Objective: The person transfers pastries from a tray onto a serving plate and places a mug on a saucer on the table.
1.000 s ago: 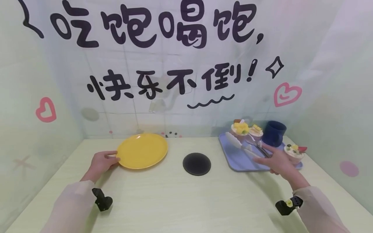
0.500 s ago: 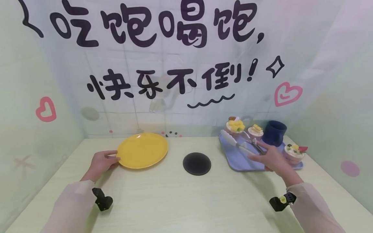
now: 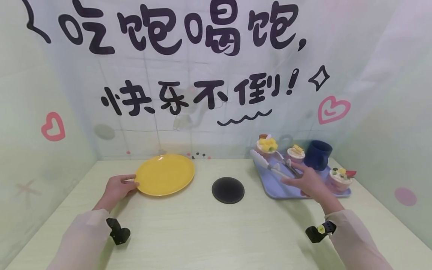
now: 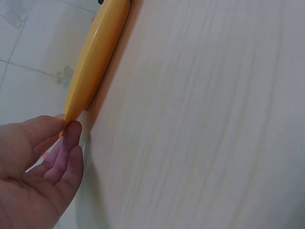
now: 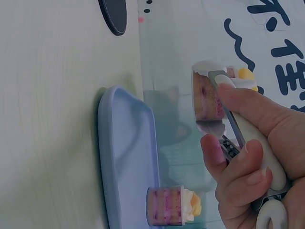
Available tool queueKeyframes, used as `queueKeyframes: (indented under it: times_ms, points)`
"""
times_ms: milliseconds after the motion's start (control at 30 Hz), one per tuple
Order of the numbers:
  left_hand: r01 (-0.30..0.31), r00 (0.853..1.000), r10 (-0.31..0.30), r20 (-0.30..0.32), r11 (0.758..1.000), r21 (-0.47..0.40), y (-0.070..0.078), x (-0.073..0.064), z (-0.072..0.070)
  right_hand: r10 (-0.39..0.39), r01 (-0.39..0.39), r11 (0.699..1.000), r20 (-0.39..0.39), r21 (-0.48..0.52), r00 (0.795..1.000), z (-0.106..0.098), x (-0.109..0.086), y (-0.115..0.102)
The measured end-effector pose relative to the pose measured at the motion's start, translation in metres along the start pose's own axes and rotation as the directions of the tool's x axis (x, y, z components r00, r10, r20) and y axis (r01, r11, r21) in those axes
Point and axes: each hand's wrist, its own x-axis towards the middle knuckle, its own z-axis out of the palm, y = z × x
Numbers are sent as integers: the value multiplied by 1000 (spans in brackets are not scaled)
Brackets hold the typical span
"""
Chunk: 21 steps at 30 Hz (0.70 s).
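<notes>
At the left, my left hand (image 3: 116, 189) pinches the rim of a round yellow plate (image 3: 165, 174); thumb and fingers meet at its edge (image 4: 93, 62) in the left wrist view. My right hand (image 3: 308, 183) grips tongs (image 3: 271, 168) with pale tips and handle pads. Between the tong tips is a layered dessert cup (image 3: 267, 145) topped with yellow fruit cubes. In the right wrist view that cup (image 5: 207, 98) hangs apart from the blue tray (image 5: 128, 157), partly covered by the tongs and thumb.
On the tray (image 3: 280, 191) stand a dessert cup (image 3: 296, 153) at the back, a navy mug (image 3: 317, 155) and another dessert cup (image 3: 339, 180) with a red garnish at the front right. A round black coaster (image 3: 228, 190) lies mid-table. Printed sheeting (image 3: 209, 142) walls the back.
My right hand has moved left and slightly up, carrying the fruit-topped dessert cup in the tongs toward the tray's left back corner. My left hand and the plate stay still.
</notes>
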Motion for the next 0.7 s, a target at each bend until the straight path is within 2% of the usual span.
queueKeyframes:
  times_ms: [233,700]
  points:
    - [-3,1000,3,-7,1000,-4,0,1,0,-21,21,1000,-29,-1,999,3,4,-1]
    - [-8,1000,8,-2,1000,0,-1,2,0,-64,64,998,4,-17,998,7,5,-14]
